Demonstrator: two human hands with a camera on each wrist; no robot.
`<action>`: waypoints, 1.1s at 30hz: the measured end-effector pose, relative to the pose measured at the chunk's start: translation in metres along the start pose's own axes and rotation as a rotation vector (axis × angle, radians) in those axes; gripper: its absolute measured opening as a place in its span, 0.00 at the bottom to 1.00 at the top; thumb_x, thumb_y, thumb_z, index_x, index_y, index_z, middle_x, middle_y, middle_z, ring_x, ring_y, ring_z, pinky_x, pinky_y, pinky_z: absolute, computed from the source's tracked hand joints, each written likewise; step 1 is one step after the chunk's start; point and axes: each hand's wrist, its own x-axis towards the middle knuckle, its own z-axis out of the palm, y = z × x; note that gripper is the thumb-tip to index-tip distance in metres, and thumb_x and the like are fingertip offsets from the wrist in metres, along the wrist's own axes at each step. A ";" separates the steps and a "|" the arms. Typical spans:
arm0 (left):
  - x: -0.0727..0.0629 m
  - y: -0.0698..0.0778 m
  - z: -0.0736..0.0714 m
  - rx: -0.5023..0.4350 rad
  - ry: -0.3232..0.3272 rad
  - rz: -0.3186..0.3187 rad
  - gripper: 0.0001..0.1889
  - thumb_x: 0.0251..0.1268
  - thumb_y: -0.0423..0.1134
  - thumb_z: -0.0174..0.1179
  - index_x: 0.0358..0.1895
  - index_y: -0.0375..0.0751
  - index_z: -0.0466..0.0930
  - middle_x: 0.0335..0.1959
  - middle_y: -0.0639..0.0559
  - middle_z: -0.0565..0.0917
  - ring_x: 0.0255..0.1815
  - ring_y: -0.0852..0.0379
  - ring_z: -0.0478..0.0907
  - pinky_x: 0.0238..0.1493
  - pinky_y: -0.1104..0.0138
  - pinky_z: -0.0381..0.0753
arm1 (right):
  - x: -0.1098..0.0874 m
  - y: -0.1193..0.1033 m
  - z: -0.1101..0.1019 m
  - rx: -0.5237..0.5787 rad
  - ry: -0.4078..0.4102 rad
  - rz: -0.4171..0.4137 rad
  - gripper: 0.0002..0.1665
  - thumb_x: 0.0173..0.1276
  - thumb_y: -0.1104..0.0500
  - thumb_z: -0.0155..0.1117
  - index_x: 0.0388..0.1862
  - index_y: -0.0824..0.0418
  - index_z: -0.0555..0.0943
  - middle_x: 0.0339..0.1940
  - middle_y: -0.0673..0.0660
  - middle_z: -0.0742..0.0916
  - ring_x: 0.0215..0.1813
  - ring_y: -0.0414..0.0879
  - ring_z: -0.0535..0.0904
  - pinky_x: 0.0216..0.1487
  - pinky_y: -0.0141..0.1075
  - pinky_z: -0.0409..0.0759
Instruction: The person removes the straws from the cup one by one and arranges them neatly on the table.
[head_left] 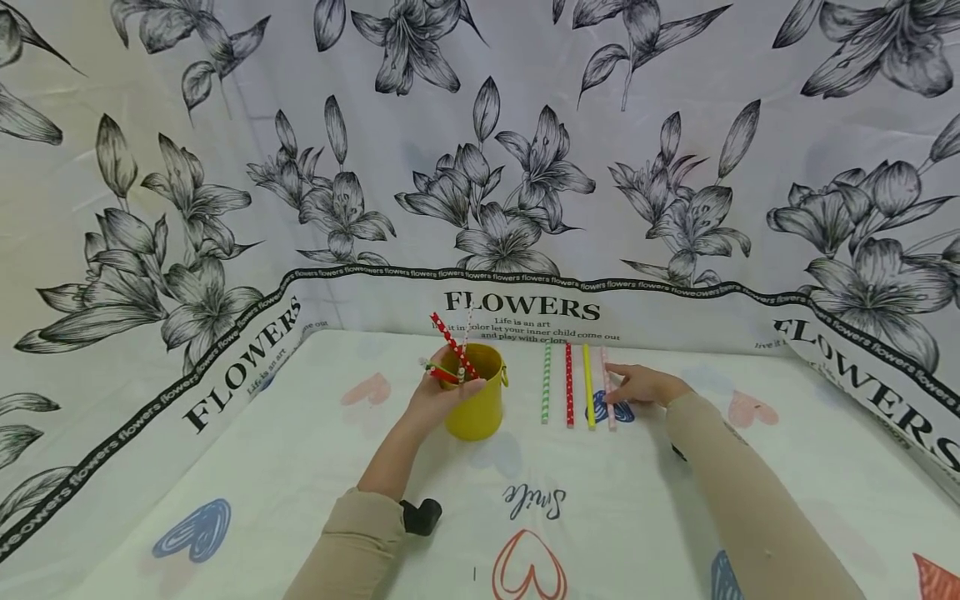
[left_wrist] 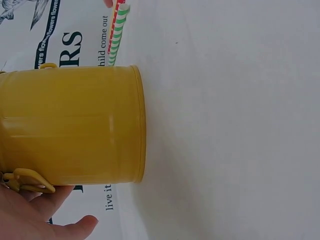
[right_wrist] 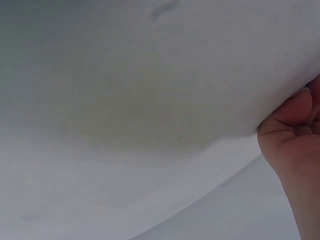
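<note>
A yellow bucket [head_left: 474, 408] stands upright on the table with several paper straws sticking out of it, among them a red one with white dots [head_left: 452, 343]. My left hand [head_left: 442, 400] grips the bucket at its left side near the rim, thumb across the front. In the left wrist view it lies beside the bucket's handle ring [left_wrist: 31, 179]. To the bucket's right, a green-striped straw [head_left: 546, 383], a red dotted straw [head_left: 570, 387] and a yellow straw [head_left: 588, 387] lie side by side. My right hand [head_left: 645, 387] pinches a pale pink straw [head_left: 610, 410], rightmost in this row.
A white cloth [head_left: 637, 517] printed with hearts and words covers the table. Behind and at both sides hangs a flower-printed curtain [head_left: 367, 308]. A dark strap piece [head_left: 422, 517] shows at my left wrist.
</note>
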 end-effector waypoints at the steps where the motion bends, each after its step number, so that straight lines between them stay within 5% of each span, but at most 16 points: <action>1: 0.000 0.000 0.000 0.000 0.004 -0.003 0.43 0.61 0.46 0.67 0.76 0.50 0.52 0.72 0.40 0.64 0.71 0.38 0.60 0.68 0.43 0.60 | 0.000 0.000 0.000 0.010 0.000 0.001 0.53 0.65 0.48 0.67 0.79 0.59 0.49 0.68 0.77 0.64 0.61 0.62 0.66 0.66 0.63 0.60; 13: -0.001 0.000 -0.001 0.010 0.017 -0.016 0.44 0.60 0.47 0.68 0.76 0.50 0.51 0.71 0.39 0.65 0.70 0.38 0.61 0.67 0.44 0.62 | -0.001 0.003 -0.001 0.087 0.009 -0.010 0.52 0.66 0.49 0.67 0.79 0.60 0.49 0.66 0.75 0.66 0.57 0.59 0.68 0.65 0.61 0.62; 23: 0.001 -0.002 0.001 0.015 0.010 -0.004 0.44 0.60 0.47 0.68 0.76 0.51 0.51 0.71 0.41 0.65 0.71 0.39 0.61 0.67 0.42 0.61 | -0.001 0.008 0.000 0.114 0.014 -0.034 0.51 0.66 0.49 0.67 0.78 0.63 0.50 0.63 0.73 0.68 0.52 0.55 0.68 0.51 0.44 0.72; 33: 0.001 -0.001 -0.001 0.018 0.001 -0.013 0.45 0.59 0.48 0.68 0.76 0.52 0.51 0.70 0.42 0.66 0.70 0.40 0.62 0.68 0.42 0.60 | -0.005 0.009 0.002 0.039 0.027 -0.104 0.51 0.68 0.47 0.63 0.79 0.62 0.47 0.62 0.73 0.71 0.55 0.59 0.70 0.61 0.57 0.68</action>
